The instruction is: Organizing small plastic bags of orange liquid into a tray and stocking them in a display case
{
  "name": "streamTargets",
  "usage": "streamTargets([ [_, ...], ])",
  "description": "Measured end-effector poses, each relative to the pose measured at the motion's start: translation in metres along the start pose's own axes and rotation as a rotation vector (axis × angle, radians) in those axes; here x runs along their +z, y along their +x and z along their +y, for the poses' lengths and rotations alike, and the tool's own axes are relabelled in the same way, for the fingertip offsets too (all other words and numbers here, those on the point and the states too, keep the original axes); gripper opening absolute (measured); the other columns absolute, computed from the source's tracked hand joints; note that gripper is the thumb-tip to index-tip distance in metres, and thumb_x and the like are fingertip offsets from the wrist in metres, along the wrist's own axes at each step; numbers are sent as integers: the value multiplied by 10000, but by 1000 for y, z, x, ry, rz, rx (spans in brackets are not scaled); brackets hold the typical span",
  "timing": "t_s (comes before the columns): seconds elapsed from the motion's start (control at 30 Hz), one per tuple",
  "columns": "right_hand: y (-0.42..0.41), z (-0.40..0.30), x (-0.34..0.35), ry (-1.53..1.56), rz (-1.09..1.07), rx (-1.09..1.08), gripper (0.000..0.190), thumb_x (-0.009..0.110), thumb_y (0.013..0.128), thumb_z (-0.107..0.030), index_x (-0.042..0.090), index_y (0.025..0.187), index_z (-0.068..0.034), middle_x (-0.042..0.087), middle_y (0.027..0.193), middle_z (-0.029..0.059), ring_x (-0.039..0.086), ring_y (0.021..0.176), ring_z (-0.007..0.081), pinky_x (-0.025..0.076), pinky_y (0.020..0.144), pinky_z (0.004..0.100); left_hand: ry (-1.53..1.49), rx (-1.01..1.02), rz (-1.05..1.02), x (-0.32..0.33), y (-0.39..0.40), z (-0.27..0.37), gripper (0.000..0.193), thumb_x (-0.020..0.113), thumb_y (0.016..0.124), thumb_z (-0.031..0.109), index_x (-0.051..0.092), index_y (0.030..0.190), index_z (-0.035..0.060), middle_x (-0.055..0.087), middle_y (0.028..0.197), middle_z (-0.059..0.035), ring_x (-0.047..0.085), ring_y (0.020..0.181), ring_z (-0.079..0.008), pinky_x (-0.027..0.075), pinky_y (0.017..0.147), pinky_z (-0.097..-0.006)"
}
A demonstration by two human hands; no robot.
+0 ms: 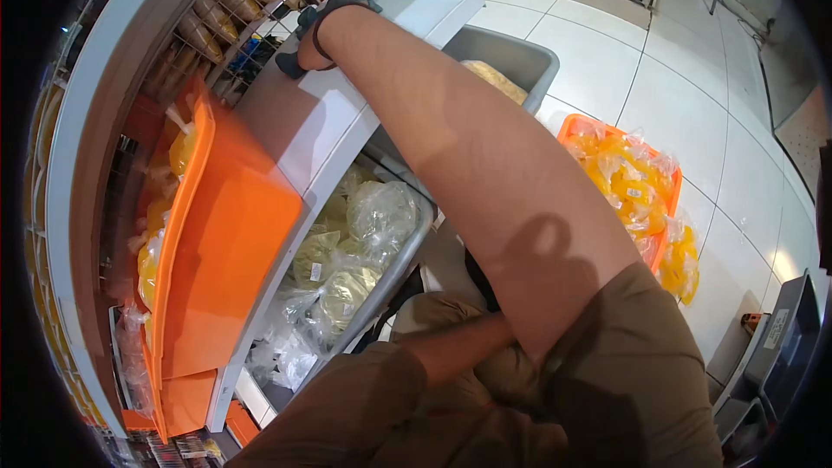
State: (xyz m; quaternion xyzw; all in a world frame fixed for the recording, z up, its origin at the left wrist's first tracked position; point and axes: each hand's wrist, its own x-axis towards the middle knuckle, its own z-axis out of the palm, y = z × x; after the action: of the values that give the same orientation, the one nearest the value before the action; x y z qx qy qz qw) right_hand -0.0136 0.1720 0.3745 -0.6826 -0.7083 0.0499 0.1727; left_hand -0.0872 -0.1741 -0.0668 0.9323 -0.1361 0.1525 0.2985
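My right arm reaches up and left across the view. The hand at its end, my right hand (pixel 314 36), wears a dark glove and is spread at the far part of a white shelf board (pixel 312 136); no held thing shows, though some fingertips are hidden. My left forearm passes beneath the right arm, and the left hand is out of sight. On the board, nearer to me than the right hand, stands an orange plastic bin (pixel 224 260). Knotted clear bags of yellow-orange contents (pixel 153 260) show behind its near wall.
Below the board, a grey tub (pixel 426 214) holds clear bags of pale contents (pixel 348 296). Another grey tub (pixel 546 55) stands farther off. On the tiled floor (pixel 676 91), an orange tray (pixel 675 192) is heaped with yellow-orange bags (pixel 617 172). A wire rack (pixel 227 26) holds packed goods.
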Motion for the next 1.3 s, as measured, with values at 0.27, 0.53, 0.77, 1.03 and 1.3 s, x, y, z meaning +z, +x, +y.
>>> streamTargets([
  [0.27, -25, 108, -30, 77, 68, 188, 598, 568, 1013, -573, 756, 1351, -117, 738, 1356, 91, 678, 1226, 320, 434, 1134, 537, -13, -69, -59, -29, -5, 13, 317, 677, 884, 361, 762, 771, 77, 726, 766, -106, 615, 655, -362, 541, 649, -433],
  [0.53, -160, 199, -13, 527, 438, -41, 523, 645, 1037, -424, 738, 1285, 27, 783, 1162, 149, 732, 979, 249, 606, 880, 367, 81, -110, -123, -25, -19, -7, 291, 714, 828, 348, 731, 706, 84, 702, 712, -108, 615, 638, -365, 522, 616, -438],
  [0.77, -410, 249, -21, 587, 844, 283, 384, 710, 1049, -305, 737, 1305, -21, 768, 1186, 114, 703, 957, 186, 601, 885, 297, 124, -9, -24, -69, -6, -42, 272, 739, 788, 317, 678, 639, 97, 661, 669, -110, 586, 600, -373, 496, 585, -430],
  [1.03, -596, 344, 119, -706, -339, 1332, 560, 652, 1022, -172, 532, 1542, -4, 520, 1613, 184, 570, 1397, 363, 469, 1153, 504, 289, 14, 0, -91, 8, -68, 281, 714, 787, 330, 674, 633, 99, 686, 676, -123, 614, 602, -385, 500, 561, -431],
  [1.3, -577, 401, 149, 103, 461, 1256, 507, 726, 958, -232, 647, 1416, -30, 682, 1411, 182, 712, 1148, 318, 563, 1029, 407, 429, -133, -137, -111, 16, -73, 263, 692, 837, 284, 695, 740, 39, 724, 788, -165, 643, 675, -391, 521, 624, -442],
])
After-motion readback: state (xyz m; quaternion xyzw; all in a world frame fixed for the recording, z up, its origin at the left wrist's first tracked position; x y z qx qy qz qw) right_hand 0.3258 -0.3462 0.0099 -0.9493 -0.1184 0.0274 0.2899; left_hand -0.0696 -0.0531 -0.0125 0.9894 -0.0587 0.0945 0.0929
